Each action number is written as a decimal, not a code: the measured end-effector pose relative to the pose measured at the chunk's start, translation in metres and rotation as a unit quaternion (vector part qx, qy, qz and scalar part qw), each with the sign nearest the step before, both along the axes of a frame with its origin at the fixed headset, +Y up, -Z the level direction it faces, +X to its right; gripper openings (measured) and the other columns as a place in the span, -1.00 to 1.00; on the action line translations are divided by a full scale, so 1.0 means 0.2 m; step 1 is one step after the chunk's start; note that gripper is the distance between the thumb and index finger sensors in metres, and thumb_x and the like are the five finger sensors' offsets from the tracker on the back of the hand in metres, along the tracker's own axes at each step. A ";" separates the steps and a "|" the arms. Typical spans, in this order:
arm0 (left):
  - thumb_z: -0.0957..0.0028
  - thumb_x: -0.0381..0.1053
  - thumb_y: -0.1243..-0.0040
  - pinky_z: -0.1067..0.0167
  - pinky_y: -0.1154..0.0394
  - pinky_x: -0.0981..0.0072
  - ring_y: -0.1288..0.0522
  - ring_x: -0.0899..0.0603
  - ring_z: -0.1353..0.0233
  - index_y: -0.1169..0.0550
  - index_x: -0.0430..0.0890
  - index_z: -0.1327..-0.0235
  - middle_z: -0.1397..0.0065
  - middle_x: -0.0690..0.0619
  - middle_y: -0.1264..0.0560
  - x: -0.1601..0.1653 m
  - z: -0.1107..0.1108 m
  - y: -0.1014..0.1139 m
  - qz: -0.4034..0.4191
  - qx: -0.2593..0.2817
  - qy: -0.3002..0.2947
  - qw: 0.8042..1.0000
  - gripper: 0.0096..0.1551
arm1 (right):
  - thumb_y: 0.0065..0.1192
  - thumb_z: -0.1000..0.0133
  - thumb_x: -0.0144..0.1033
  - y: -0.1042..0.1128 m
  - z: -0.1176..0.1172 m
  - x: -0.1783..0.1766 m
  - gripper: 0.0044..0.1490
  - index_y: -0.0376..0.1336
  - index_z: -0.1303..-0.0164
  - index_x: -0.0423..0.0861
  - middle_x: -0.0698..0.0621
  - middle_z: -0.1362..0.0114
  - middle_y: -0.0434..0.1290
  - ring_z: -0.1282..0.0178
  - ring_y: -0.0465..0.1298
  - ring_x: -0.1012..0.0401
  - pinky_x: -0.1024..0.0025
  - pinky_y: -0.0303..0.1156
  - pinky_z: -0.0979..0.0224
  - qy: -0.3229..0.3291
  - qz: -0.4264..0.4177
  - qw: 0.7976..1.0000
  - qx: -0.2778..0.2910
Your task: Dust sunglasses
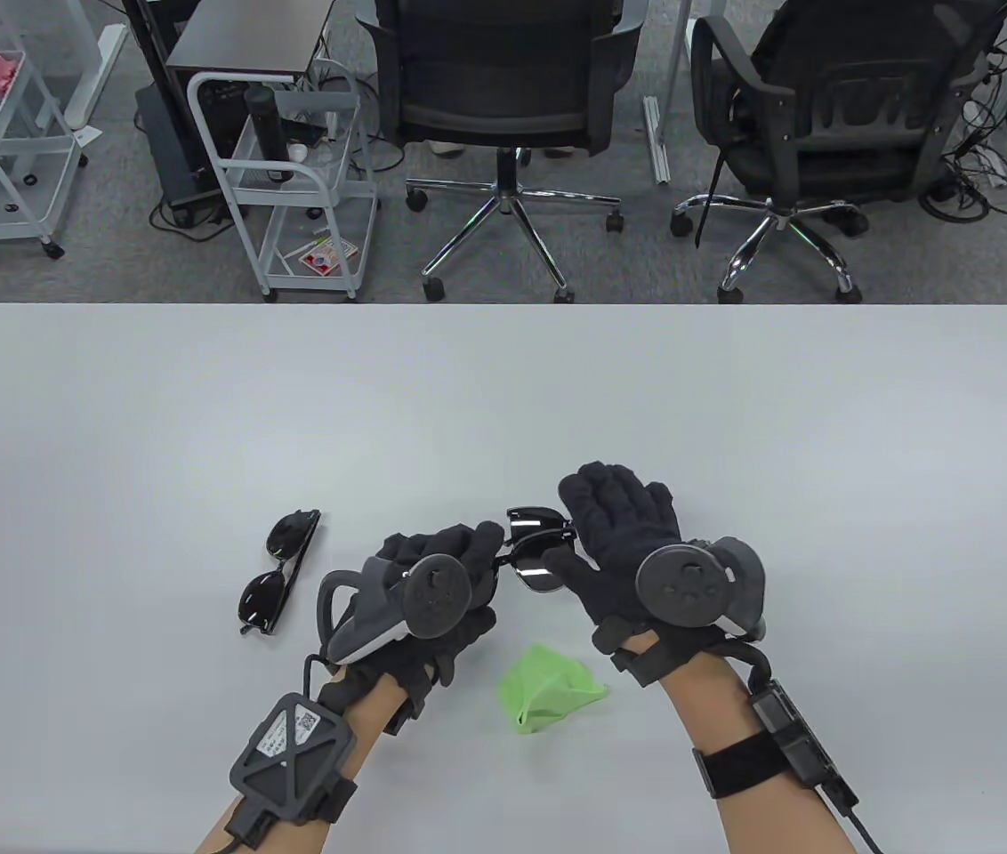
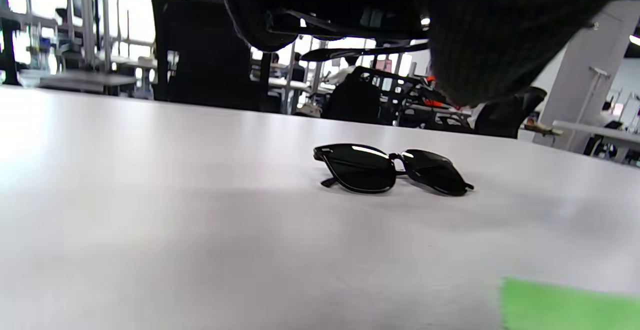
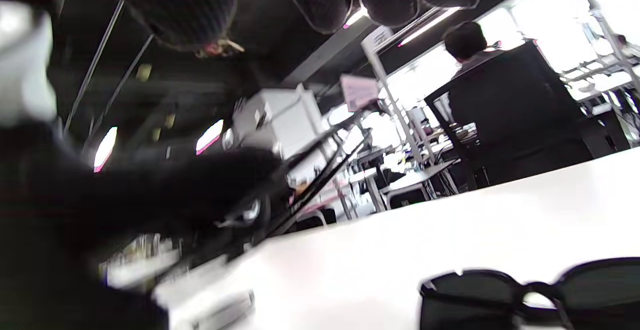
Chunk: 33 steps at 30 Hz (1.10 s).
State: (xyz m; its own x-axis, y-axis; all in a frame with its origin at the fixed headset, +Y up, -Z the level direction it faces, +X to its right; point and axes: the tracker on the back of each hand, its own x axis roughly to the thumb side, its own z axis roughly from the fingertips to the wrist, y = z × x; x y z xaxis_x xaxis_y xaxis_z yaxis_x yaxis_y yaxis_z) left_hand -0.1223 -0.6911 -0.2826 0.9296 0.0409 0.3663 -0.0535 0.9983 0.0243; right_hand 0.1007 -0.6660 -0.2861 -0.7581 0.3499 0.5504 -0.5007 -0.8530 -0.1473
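Black sunglasses (image 1: pixel 535 553) with dark lenses hang just above the table between my two hands. My left hand (image 1: pixel 455 560) grips them by their left end, fingers curled round it. My right hand (image 1: pixel 615 525) lies over their right side with its fingers straight, and its thumb touches the frame near the bridge. A second black pair (image 1: pixel 281 569) (image 2: pixel 392 169) lies folded on the table left of my left hand. A crumpled green cloth (image 1: pixel 548 689) (image 2: pixel 570 305) lies on the table between my wrists. Another dark sunglasses front (image 3: pixel 530 290) shows low in the right wrist view; which pair it is I cannot tell.
The white table (image 1: pixel 503 400) stretches wide beyond the hands. Behind its far edge stand two black office chairs (image 1: pixel 503 89) and a white trolley (image 1: pixel 299 187).
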 end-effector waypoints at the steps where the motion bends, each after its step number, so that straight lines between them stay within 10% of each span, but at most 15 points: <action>1: 0.33 0.37 -0.46 -0.51 -0.19 -0.19 -0.36 -0.06 -0.54 -0.05 0.29 -0.52 -0.57 0.35 -0.27 0.02 0.01 0.01 -0.013 0.021 -0.002 1.000 0.20 | 0.33 -0.04 0.11 -0.01 0.01 -0.03 -0.06 0.21 -0.50 -0.21 -0.32 -0.63 0.17 -0.57 0.16 -0.34 -0.48 -0.04 -0.39 0.008 0.026 1.000 0.007; 6: 0.38 0.37 -0.50 -0.52 -0.20 -0.18 -0.38 -0.04 -0.53 0.02 0.22 -0.52 -0.55 0.36 -0.30 0.09 0.08 0.05 -0.022 0.100 -0.028 0.994 0.30 | 0.45 0.03 0.07 -0.01 0.06 -0.15 -0.17 0.38 -0.35 -0.17 -0.26 -0.58 0.31 -0.55 0.27 -0.29 -0.46 0.00 -0.40 0.021 0.142 0.988 0.059; 15: 0.37 0.41 -0.45 -0.52 -0.22 -0.18 -0.42 -0.03 -0.51 0.01 0.18 -0.53 -0.56 0.31 -0.29 0.15 0.12 0.06 -0.023 0.111 -0.046 0.992 0.29 | 0.59 0.11 -0.19 -0.01 0.05 -0.17 -0.43 0.54 -0.07 -0.16 -0.17 -0.34 0.59 -0.33 0.57 -0.17 -0.38 0.18 -0.37 -0.034 0.106 0.993 0.037; 33: 0.29 0.41 -0.34 -0.51 -0.19 -0.22 -0.38 -0.09 -0.56 0.03 0.14 -0.54 -0.61 0.24 -0.23 -0.18 -0.07 0.05 0.036 0.015 0.091 0.995 0.23 | 0.64 0.19 -0.27 -0.18 -0.33 0.57 -0.49 0.58 0.01 -0.06 -0.09 -0.32 0.62 -0.35 0.56 -0.15 -0.38 0.16 -0.38 -0.265 0.179 0.945 -0.074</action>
